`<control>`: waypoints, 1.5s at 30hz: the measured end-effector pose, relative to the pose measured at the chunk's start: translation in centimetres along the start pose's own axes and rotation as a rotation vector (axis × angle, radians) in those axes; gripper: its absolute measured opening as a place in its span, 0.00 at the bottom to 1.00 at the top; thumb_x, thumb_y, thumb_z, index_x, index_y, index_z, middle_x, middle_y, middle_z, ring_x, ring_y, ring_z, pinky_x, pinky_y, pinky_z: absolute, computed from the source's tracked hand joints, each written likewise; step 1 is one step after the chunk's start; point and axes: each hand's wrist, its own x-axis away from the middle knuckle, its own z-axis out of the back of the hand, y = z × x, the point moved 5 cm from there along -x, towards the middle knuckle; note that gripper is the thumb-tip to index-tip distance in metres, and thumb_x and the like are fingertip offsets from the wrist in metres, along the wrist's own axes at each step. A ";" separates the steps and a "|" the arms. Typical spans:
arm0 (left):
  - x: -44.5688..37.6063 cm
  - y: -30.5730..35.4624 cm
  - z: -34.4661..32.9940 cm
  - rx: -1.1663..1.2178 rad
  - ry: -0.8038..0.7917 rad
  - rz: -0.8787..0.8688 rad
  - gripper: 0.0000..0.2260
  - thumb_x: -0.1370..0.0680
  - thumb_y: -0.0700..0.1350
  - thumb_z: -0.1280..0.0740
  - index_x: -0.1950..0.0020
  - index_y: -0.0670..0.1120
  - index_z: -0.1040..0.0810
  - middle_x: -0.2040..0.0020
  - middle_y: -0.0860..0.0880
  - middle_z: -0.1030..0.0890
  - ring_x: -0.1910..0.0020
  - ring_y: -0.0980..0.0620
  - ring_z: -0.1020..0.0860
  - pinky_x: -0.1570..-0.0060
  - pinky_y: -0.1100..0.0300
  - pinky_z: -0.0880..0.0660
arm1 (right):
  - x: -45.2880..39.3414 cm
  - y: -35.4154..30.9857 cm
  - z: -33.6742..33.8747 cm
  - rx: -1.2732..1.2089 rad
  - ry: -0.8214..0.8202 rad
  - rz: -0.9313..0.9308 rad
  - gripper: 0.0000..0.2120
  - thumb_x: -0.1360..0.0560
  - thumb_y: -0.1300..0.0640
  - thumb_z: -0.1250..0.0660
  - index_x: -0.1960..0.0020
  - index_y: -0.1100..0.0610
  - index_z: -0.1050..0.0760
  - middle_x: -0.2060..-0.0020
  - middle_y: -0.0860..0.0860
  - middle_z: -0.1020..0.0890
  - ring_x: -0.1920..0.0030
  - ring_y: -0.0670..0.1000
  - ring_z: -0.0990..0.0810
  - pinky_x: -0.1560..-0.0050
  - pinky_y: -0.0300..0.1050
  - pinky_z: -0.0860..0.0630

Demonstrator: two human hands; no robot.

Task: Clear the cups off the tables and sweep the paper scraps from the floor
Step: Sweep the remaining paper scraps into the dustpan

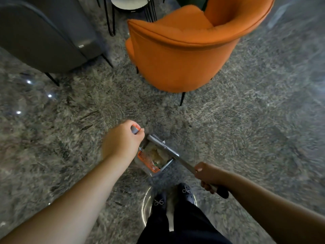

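Paper scraps (159,154) lie gathered inside the dustpan (154,160), which is just ahead of the person's feet on the floor (246,138). Judged from this, sweeping is well advanced. No loose scraps show on the visible floor around the orange chair (181,55), though motion blur limits certainty. Cups are not in view; only a table's edge shows at the top. Left hand (123,141) grips the dustpan handle; right hand (208,175) is curled round the broom handle (186,163), the brush head resting over the pan.
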 end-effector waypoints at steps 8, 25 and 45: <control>1.6 0.9 0.5 0.078 -0.079 -0.157 0.05 0.26 0.54 0.29 0.59 0.54 0.22 0.63 0.52 0.19 0.62 0.46 0.22 0.65 0.57 0.27 | 2.6 3.0 -2.4 -0.183 0.126 -0.024 0.09 0.23 0.58 0.44 0.61 0.53 0.31 0.75 0.54 0.26 0.78 0.51 0.30 0.76 0.39 0.31; 1.4 23.5 -4.5 0.155 -0.186 -0.558 0.05 0.26 0.55 0.30 0.58 0.55 0.20 0.64 0.54 0.20 0.64 0.48 0.22 0.67 0.56 0.26 | 9.0 13.9 9.0 -0.573 0.425 -0.043 0.10 0.22 0.61 0.41 0.43 0.60 0.26 0.75 0.53 0.26 0.81 0.49 0.29 0.82 0.34 0.35; -7.2 57.6 -13.8 0.356 -0.168 -0.673 0.08 0.30 0.54 0.29 0.66 0.58 0.26 0.72 0.56 0.26 0.68 0.44 0.24 0.66 0.49 0.23 | 9.2 23.2 43.5 -0.792 0.550 -0.024 0.05 0.21 0.60 0.42 0.47 0.53 0.29 0.78 0.54 0.26 0.81 0.51 0.30 0.79 0.36 0.33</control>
